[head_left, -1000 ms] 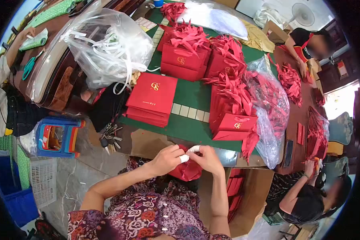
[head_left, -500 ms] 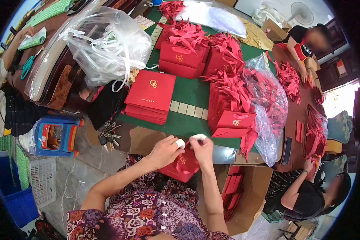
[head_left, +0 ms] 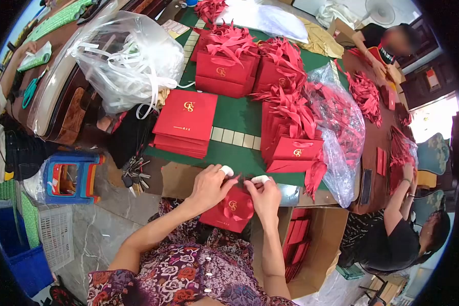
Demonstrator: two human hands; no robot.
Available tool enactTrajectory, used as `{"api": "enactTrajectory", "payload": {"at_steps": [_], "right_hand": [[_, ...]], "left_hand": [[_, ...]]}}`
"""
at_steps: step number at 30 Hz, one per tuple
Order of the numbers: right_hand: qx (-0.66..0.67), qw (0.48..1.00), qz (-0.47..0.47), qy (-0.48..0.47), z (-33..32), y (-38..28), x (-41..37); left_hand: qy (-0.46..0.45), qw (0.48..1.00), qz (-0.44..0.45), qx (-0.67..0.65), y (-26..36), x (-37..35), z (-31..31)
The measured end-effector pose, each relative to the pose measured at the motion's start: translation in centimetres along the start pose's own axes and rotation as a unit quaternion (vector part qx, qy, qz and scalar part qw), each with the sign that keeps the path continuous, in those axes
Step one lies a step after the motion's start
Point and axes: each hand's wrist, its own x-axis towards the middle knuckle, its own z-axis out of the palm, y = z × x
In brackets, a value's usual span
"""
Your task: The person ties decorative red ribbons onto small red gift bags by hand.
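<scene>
Close to my body, below the table edge, is a red paper gift bag [head_left: 229, 217] with a gold logo on its front. My left hand [head_left: 211, 188] is at its top left, fingers pinched on the red ribbon at the bag's top. On the other side, my right hand [head_left: 265, 199] pinches the ribbon as well, a small gap from the left. White wrapping covers a finger on each hand. The ribbon's ends are mostly hidden by the fingers. Flat red bags [head_left: 186, 120] lie stacked beyond my left hand.
Bags with ribbon handles [head_left: 224, 71] stand in rows on the green tabletop [head_left: 234, 109]. A clear bag of white ribbons [head_left: 137, 66] is at left, a plastic bag of red ribbons [head_left: 336, 112] at right. A cardboard box [head_left: 316, 255] holds red bags. Two co-workers sit at right.
My hands have moved slightly apart at the top of the gift bag, showing more of its front. The co-worker at lower right has reached farther up toward the red ribbons.
</scene>
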Motion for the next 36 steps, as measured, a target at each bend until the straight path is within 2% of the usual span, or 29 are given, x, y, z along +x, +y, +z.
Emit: {"api": "enactTrajectory", "payload": {"at_steps": [3, 6, 8, 11, 15, 17, 18, 20, 21, 22, 25, 29, 30, 32, 33, 35, 36], "right_hand": [[-0.021, 1.000, -0.015, -0.010, 1.1, -0.3, 0.0], [-0.058, 0.997, -0.036, -0.030, 1.4, -0.3, -0.1], [-0.020, 0.999, -0.026, -0.026, 1.3, 0.2, -0.3], [0.061, 0.998, 0.008, -0.028, 0.9, 0.4, -0.6], [0.137, 0.989, 0.035, -0.037, 0.4, 0.7, -1.1], [0.154, 0.987, 0.028, -0.037, 0.2, 0.3, -1.6], [0.170, 0.985, 0.020, -0.037, 0.3, 0.2, -1.7], [0.171, 0.985, -0.009, -0.026, 0.5, 0.0, -2.1], [0.171, 0.984, -0.038, -0.014, 0.5, 0.0, -2.2], [0.171, 0.984, -0.034, -0.047, -0.1, -0.2, -2.2], [0.235, 0.971, -0.015, -0.041, 0.0, -0.1, -2.5], [0.250, 0.967, -0.006, -0.046, 0.0, 0.2, -2.5], [0.244, 0.968, -0.003, -0.060, -0.1, 0.2, -2.3], [0.238, 0.969, 0.000, -0.073, -0.3, 0.1, -2.3], [0.261, 0.962, 0.012, -0.080, -0.4, -0.1, -2.2], [0.285, 0.955, 0.022, -0.085, -0.6, -0.2, -2.3], [0.303, 0.950, 0.041, -0.065, -0.6, 0.2, -2.4]], "left_hand": [[0.009, 0.999, 0.022, 0.042, -0.1, 0.4, 0.5], [-0.047, 0.996, 0.018, 0.079, -0.5, 0.4, 1.0], [-0.099, 0.995, -0.012, 0.022, -0.8, 0.2, 1.2], [-0.116, 0.993, -0.030, 0.016, -1.0, -0.1, 1.6], [-0.062, 0.997, -0.029, -0.021, -0.8, -0.5, 1.8], [-0.091, 0.983, -0.106, -0.119, 0.1, -0.3, 1.1], [-0.090, 0.983, -0.107, -0.119, 0.1, -0.4, 1.1], [-0.114, 0.959, -0.153, -0.211, 0.1, -0.6, 1.1], [-0.113, 0.959, -0.153, -0.210, 0.2, -0.5, 0.9], [-0.130, 0.953, -0.168, -0.217, 0.4, -0.4, 0.7], [-0.153, 0.942, -0.186, -0.232, 0.6, -0.3, 0.4], [-0.186, 0.928, -0.222, -0.234, 1.5, 0.2, -0.4], [-0.186, 0.928, -0.222, -0.234, 1.5, 0.3, -0.4], [-0.190, 0.959, -0.146, -0.153, 1.2, 0.3, -0.4], [-0.190, 0.959, -0.145, -0.153, 0.8, 0.2, -0.3], [-0.186, 0.941, -0.124, -0.253, -0.3, -0.5, 0.1], [-0.186, 0.942, -0.120, -0.253, -0.5, -0.8, -0.1]]}}
